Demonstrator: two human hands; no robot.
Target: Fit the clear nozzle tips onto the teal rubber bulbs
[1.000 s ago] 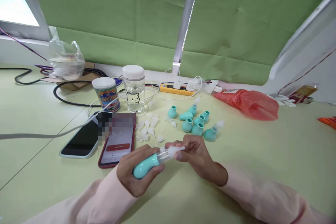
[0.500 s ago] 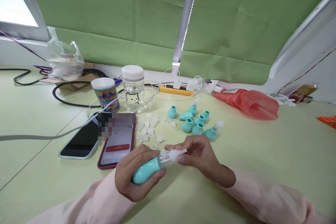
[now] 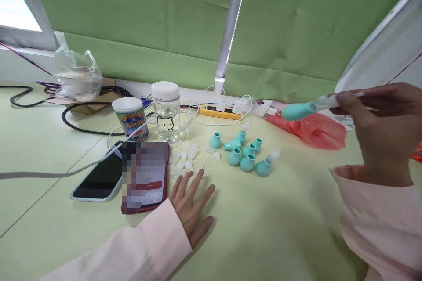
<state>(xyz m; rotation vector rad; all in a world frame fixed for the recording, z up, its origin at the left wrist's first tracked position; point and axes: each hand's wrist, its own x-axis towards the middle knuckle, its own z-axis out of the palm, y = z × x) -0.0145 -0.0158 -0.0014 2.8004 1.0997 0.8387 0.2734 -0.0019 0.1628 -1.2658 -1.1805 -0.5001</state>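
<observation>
My right hand [image 3: 385,118] is raised at the right and pinches a nasal aspirator by its clear and white nozzle end. The turquoise bulb [image 3: 298,111] of that aspirator points left, above the red bubble-wrap bag. My left hand [image 3: 191,210] lies with fingers spread on the table, holding nothing. Its fingertips reach the small clear and white plastic parts [image 3: 184,162], some of which they hide. Several turquoise bulbs [image 3: 247,162] stand beyond it, mostly with open necks upward, and one lies on its side. Two have clear nozzles [image 3: 273,155] fitted.
Two phones, one black-screened [image 3: 99,180] and one red-cased [image 3: 148,193], lie left of my left hand. Behind stand a noodle cup [image 3: 132,118] and a water bottle [image 3: 166,114]. A white cable [image 3: 49,174] crosses the left side. A yellow power strip [image 3: 217,114] and the red bag [image 3: 316,131] lie farther back.
My left hand has let go of the aspirator and now lies spread on the table. My right hand has carried the aspirator up and to the right.
</observation>
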